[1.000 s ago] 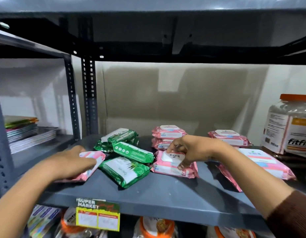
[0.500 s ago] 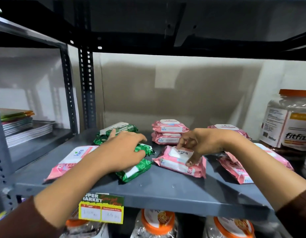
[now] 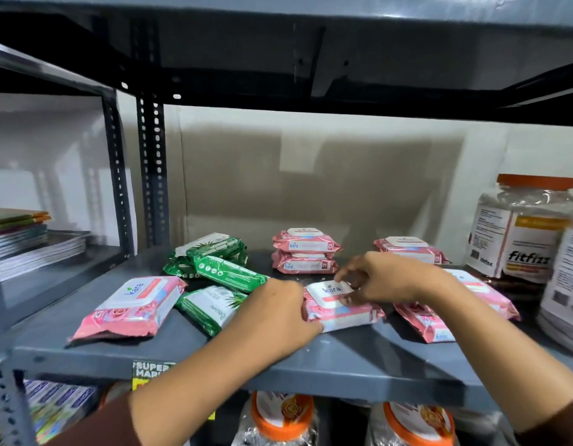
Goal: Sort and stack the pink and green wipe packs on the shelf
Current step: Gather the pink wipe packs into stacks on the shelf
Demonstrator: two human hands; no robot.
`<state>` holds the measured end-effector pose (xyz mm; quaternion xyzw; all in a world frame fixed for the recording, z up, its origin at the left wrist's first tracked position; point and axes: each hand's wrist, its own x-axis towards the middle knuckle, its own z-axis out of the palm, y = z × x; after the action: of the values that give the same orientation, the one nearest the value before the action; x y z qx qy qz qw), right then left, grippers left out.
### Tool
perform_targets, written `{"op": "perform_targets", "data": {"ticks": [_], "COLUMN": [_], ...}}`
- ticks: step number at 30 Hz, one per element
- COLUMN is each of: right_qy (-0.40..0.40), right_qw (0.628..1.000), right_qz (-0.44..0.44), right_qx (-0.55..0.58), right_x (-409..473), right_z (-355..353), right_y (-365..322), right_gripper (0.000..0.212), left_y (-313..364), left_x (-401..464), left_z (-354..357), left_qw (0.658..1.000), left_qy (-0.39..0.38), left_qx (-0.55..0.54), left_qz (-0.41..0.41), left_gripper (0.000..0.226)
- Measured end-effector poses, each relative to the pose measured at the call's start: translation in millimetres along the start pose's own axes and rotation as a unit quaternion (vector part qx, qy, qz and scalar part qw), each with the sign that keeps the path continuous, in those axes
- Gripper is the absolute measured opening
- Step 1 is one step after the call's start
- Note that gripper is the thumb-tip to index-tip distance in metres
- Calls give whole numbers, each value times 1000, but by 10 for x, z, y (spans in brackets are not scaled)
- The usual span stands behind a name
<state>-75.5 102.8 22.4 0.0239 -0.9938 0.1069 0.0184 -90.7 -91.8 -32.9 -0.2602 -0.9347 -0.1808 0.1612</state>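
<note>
On the grey shelf (image 3: 188,358) both my hands hold one pink wipe pack (image 3: 340,312) at the middle front. My left hand (image 3: 275,317) grips its left end and my right hand (image 3: 385,278) pinches its top lid. Another pink pack (image 3: 134,305) lies at the front left. Three green packs (image 3: 221,265) lie in a loose heap behind it. Two stacked pink packs (image 3: 306,252) sit at the back middle. A single pink pack (image 3: 410,249) lies back right, and two more pink packs (image 3: 423,320) lie under my right forearm.
A large jar labelled fitfizz (image 3: 523,230) with an orange lid stands at the right, another container (image 3: 565,294) in front of it. Stacked magazines (image 3: 27,243) lie on the neighbouring left shelf. Orange-lidded jars (image 3: 278,416) stand on the shelf below. An upper shelf (image 3: 311,43) hangs overhead.
My left hand has left the green packs and moved right onto the middle pink pack. The pink pack it put down stays at the front left. My right hand stays on the middle pack.
</note>
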Motion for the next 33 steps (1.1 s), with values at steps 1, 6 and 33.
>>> {"op": "perform_targets", "data": {"ticks": [1,6,33], "right_qy": [35,108,177], "right_qw": [999,991,813], "right_qz": [10,47,-85], "right_qx": [4,66,548], "right_x": [-1,39,-321], "right_z": [57,260,76], "right_y": [6,10,-182], "right_gripper": [36,49,30], "left_y": [-14,-36,-862], "left_x": [41,166,-528], "left_z": [16,92,-1454], "left_qw": [1000,999,997], "left_qy": [8,19,39], "left_qx": [9,33,-62], "left_qz": [-3,-8,-23], "left_gripper": [30,17,68]}}
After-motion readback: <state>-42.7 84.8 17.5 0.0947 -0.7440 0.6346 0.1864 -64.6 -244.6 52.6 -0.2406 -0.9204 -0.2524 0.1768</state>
